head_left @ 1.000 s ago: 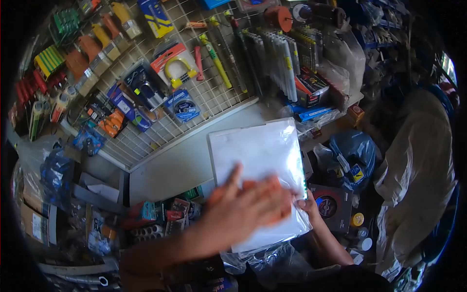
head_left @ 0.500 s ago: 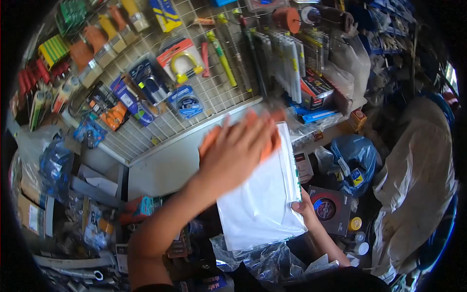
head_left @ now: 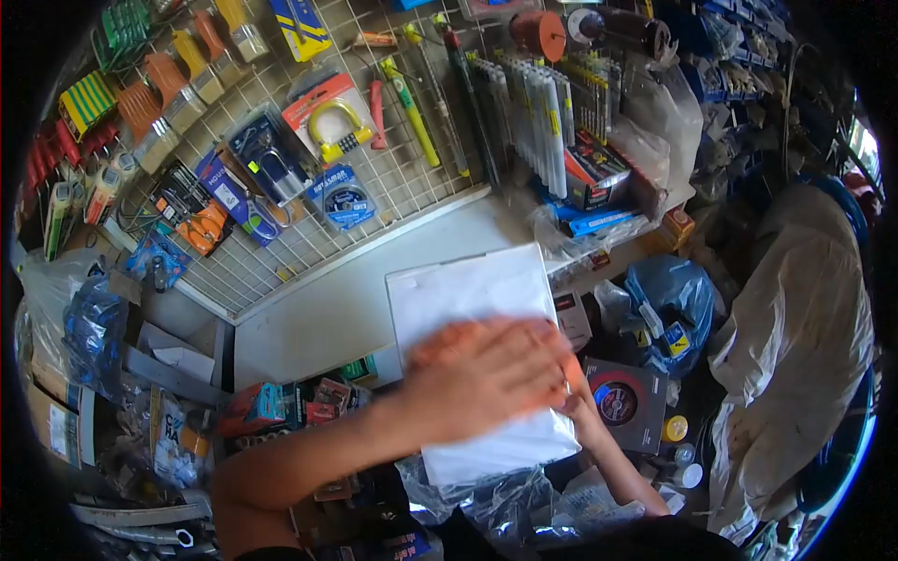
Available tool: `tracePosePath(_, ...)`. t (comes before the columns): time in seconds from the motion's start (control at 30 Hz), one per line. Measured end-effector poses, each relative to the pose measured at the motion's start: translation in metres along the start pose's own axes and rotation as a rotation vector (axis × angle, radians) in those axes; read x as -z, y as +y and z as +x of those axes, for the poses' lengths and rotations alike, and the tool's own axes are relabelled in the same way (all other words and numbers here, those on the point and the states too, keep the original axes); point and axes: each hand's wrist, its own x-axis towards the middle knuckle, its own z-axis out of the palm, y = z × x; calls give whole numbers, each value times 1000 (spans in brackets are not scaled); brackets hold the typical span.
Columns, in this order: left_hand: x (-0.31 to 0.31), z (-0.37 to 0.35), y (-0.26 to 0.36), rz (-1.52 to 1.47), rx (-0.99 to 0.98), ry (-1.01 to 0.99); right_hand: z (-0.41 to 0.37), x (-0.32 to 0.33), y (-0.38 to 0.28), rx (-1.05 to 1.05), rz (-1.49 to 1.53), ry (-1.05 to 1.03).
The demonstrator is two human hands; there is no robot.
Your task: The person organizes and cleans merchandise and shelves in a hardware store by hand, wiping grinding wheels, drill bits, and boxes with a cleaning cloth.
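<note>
Below the wire-grid tool wall (head_left: 374, 201), the left hand (head_left: 482, 374) lies flat, fingers spread, on a white flat plastic-wrapped packet (head_left: 468, 294); the right hand (head_left: 578, 409) pinches its right edge.

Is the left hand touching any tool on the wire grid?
No, the left hand lies flat on the white packet, below the wire grid.

Nothing fancy worn, just a bare left hand (head_left: 486, 374) that's big and motion-blurred, a bare right hand (head_left: 582, 411) mostly hidden behind it, both forearms (head_left: 309, 463) uncovered to the frame edge, and what looks like dark clothing (head_left: 673, 538) along the bottom.
</note>
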Motion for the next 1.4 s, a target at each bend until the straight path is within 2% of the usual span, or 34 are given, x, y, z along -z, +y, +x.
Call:
tracePosePath(0.07, 16, -12, -45, 166, 159, 25, 1, 0, 0, 24, -9, -11)
tracePosePath(0.1, 29, -18, -57, 128, 374, 33, 1, -1, 0, -4, -3, 7)
tracePosePath(0.17, 10, -39, -65, -380, 571, 171, 3, -2, 0, -15, 27, 15)
tracePosePath(0.2, 4, -45, -65, -394, 591, 218, 5, 0, 2, -2, 26, 20)
tracePosePath(0.23, -3, -51, -65, -593, 696, 298, 5, 2, 8, 5, 27, 27)
tracePosePath(0.3, -28, -70, -53, -1056, 1202, 469, 1, 2, 13, -23, 40, 52)
tracePosePath(0.37, -125, -126, -52, -1124, 965, 629, 0, 3, 10, -81, 51, 78)
tracePosePath(0.4, -120, -118, -23, -1207, 1127, 596, 1, 8, 18, -49, 4, 126)
tracePosePath(0.47, -116, -109, 19, -877, 1075, 558, 4, 24, 34, -38, 109, 111)
tracePosePath(0.5, -109, -110, 27, -1163, 1076, 614, 4, 35, 43, -39, 160, 105)
tracePosePath(0.53, -103, -111, 35, -1461, 1087, 690, 5, 49, 53, -77, 34, 254)
tracePosePath(0.57, -97, -112, 43, -1728, 1115, 765, 4, 71, 68, -99, 103, 280)
tracePosePath(0.6, -106, -125, 51, -1636, 1255, 639, 2, 93, 84, -119, 172, 308)
tracePosePath(0.73, -168, -110, 52, -1786, 1416, 662, 3, 93, 63, -74, 182, 336)
tracePosePath(0.93, -153, -29, 9, -1939, 1215, 624, 7, 73, 46, -83, 111, 272)
tracePosePath(1.23, -143, -25, 1, -1946, 1142, 544, 10, 64, 43, -105, 67, 219)
tracePosePath(1.4, -124, -37, -10, -1899, 1061, 345, 2, 65, 40, -116, 34, 218)
